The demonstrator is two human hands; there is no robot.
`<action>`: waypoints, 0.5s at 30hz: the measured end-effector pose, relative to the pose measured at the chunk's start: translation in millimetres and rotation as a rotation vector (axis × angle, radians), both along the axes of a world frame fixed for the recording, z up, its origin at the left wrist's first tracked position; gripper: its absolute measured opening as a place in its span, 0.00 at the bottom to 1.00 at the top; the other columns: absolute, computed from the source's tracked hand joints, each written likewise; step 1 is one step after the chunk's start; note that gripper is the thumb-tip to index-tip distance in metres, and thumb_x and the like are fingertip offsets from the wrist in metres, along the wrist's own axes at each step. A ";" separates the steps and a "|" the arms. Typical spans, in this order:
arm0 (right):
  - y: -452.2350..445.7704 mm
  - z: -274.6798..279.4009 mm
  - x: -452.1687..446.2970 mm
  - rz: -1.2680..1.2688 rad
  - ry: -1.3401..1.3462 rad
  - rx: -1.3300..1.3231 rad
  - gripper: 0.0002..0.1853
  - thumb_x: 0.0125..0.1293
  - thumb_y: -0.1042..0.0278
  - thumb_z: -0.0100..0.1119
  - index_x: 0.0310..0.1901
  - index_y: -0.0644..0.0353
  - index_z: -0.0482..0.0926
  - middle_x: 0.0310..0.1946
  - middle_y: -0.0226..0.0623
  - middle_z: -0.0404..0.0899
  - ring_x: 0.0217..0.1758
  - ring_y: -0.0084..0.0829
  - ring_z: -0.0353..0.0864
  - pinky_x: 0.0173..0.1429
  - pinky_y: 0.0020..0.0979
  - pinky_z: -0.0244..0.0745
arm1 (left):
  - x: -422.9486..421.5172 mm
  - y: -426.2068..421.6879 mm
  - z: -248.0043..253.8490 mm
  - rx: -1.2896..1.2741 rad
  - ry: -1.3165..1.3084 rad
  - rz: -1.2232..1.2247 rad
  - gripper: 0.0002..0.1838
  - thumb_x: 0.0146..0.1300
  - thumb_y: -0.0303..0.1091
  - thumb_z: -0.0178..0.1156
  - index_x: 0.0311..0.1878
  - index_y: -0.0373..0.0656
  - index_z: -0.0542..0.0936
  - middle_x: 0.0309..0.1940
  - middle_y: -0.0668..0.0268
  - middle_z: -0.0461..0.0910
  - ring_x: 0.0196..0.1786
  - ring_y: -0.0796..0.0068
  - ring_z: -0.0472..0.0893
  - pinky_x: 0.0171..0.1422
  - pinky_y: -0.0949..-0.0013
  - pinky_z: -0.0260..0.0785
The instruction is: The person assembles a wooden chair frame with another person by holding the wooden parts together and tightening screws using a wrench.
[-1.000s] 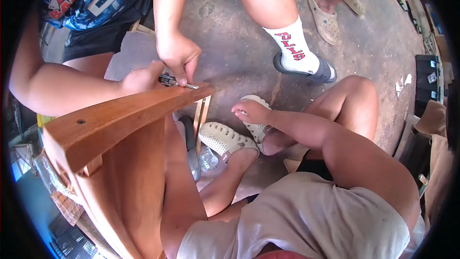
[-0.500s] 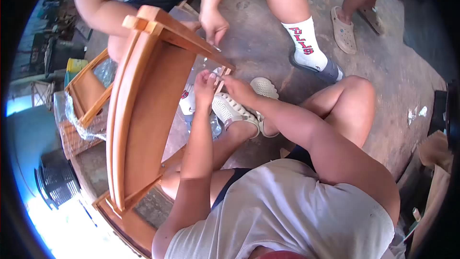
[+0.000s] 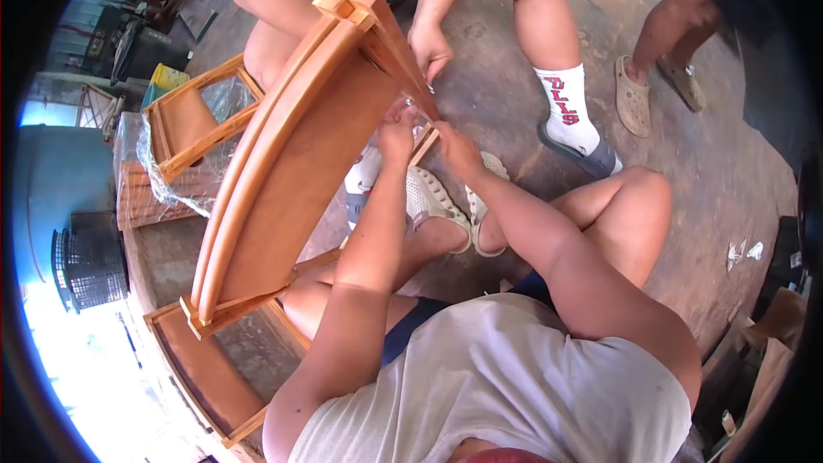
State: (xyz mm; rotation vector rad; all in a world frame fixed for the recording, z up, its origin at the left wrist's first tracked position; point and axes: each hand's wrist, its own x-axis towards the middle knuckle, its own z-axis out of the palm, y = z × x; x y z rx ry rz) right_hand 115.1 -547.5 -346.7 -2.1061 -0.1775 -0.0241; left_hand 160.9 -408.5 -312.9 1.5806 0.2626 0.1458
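A wooden furniture piece [image 3: 291,180] with a curved rail and a brown panel stands tilted before me. My left hand [image 3: 397,139] is at its inner side, fingers closed around something too small to make out. Close by, my right hand [image 3: 457,153] has its fingers closed at the end of a straight wooden rail [image 3: 399,43]; what they hold is hidden. A short wooden strip [image 3: 423,145] shows between my hands. Another person's hand [image 3: 430,53] pinches something small beside the same rail, just beyond mine.
A smaller wooden frame [image 3: 193,124] lies on plastic wrap at left. Near my left elbow is another wooden frame with a brown panel [image 3: 210,369]. A black basket [image 3: 88,266] stands at far left. The other person's socked foot [image 3: 566,116] and a bystander's clog [image 3: 633,96] rest on the floor.
My view has shifted, so the scene sits further right. My left hand has moved nearer the wooden rail, and its fingers are now partly behind it. My right hand stays at the rail's end.
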 end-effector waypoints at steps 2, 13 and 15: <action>3.5 -2.5 4.8 0.009 0.020 -0.034 0.15 0.71 0.67 0.39 0.56 0.53 0.68 0.36 0.57 0.78 0.41 0.59 0.76 0.45 0.54 0.69 | -0.8 0.4 -2.5 -0.025 0.006 0.001 0.17 0.64 0.26 0.59 0.55 0.31 0.74 0.36 0.67 0.81 0.34 0.83 0.78 0.38 0.82 0.72; -1.0 -1.4 12.9 0.053 0.014 -0.222 0.12 0.67 0.69 0.44 0.51 0.54 0.68 0.31 0.55 0.80 0.35 0.56 0.80 0.41 0.54 0.72 | 4.6 -3.3 -17.5 0.352 -0.202 0.069 0.16 0.64 0.24 0.58 0.55 0.30 0.76 0.40 0.63 0.82 0.38 0.80 0.79 0.43 0.78 0.74; -0.3 0.0 10.0 0.046 -0.007 -0.237 0.12 0.67 0.69 0.44 0.51 0.54 0.69 0.29 0.55 0.80 0.34 0.56 0.80 0.40 0.54 0.73 | 3.9 -1.7 -20.5 0.395 -0.230 0.081 0.16 0.63 0.25 0.58 0.54 0.31 0.77 0.39 0.64 0.82 0.36 0.80 0.79 0.41 0.77 0.74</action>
